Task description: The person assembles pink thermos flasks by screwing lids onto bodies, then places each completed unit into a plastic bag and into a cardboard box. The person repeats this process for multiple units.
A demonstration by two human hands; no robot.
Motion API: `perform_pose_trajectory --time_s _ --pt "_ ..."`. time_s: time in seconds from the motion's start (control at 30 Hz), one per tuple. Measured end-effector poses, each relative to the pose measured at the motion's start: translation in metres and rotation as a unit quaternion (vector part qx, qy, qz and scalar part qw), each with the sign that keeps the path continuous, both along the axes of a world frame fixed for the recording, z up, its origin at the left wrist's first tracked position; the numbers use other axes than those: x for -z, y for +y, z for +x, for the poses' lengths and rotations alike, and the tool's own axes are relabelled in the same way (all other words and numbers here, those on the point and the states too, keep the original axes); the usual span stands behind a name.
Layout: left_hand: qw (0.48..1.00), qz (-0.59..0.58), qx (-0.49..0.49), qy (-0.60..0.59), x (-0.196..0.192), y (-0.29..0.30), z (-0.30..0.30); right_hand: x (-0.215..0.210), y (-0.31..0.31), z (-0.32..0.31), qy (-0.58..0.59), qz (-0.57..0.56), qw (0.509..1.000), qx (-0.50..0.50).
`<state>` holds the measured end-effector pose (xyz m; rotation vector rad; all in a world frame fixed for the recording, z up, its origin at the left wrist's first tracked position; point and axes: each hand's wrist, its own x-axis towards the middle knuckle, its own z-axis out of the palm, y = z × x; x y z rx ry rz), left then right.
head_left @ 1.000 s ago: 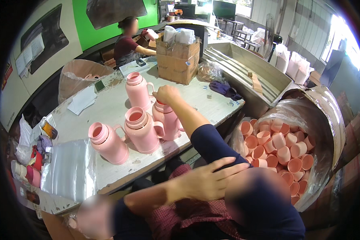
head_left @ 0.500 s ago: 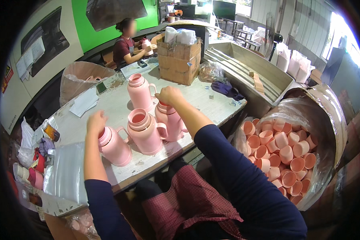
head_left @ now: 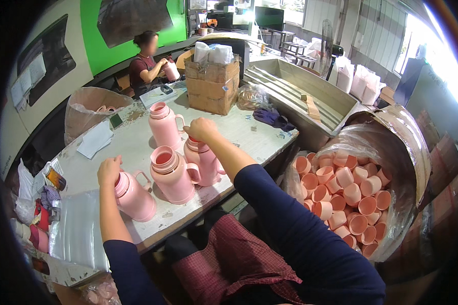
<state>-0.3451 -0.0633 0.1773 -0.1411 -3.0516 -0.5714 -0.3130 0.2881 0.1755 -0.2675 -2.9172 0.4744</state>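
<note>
Several pink thermos jugs with side handles stand on the worktable. My left hand (head_left: 110, 171) is closed at the mouth of the left jug (head_left: 136, 200), with its fingertips partly hidden. My right hand (head_left: 201, 130) bends over the mouth of the right jug (head_left: 206, 163), its fingers curled in at the rim; a reddish edge shows below them. Between my hands the middle jug (head_left: 173, 178) stands upright, its mouth uncovered. Behind it is another uncovered jug (head_left: 164, 127), with its handle to the right.
The worktable (head_left: 249, 145) carries a cardboard box (head_left: 213, 87), dark gloves (head_left: 274, 119), papers (head_left: 95, 138) and stacked clear plastic bags (head_left: 78, 231). At right, a lined bin holds many pink cups (head_left: 353, 193). Beyond the table, a co-worker (head_left: 146, 63) handles a pink jug (head_left: 172, 71).
The whole view has shifted a little. My left hand has come down closer to its jug's mouth; my right hand stays at its jug. The co-worker's hand has risen over their jug.
</note>
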Motion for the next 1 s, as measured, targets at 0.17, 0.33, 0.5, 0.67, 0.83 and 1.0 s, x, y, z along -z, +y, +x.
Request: perform_pose_trajectory --time_s 0.17,0.33,0.5,0.67,0.83,1.0 --pt "0.992 -0.014 -0.036 0.124 0.0058 0.0027 0.002 -0.0001 -0.0002 0.0 0.019 0.011 1.0 -0.001" --pt "0.998 0.026 -0.012 0.053 0.007 0.0011 0.0025 -0.0017 -0.0002 0.0026 0.007 -0.003 1.0 0.009" --pt "0.995 -0.022 -0.011 0.102 0.0032 0.001 0.0027 -0.0034 -0.0006 0.0035 0.01 -0.003 1.0 0.007" --pt "0.998 0.008 -0.013 0.058 0.0036 0.001 0.0024 -0.0015 0.0002 0.003 0.016 -0.005 1.0 0.011" --pt "0.99 -0.007 -0.011 0.137 0.008 0.0016 0.0022 -0.0016 0.0002 0.0014 0.007 -0.008 1.0 0.018" --pt "0.997 0.038 -0.018 0.058 0.0057 0.0008 0.0031 -0.0033 -0.0001 0.0023 0.004 -0.007 1.0 0.01"
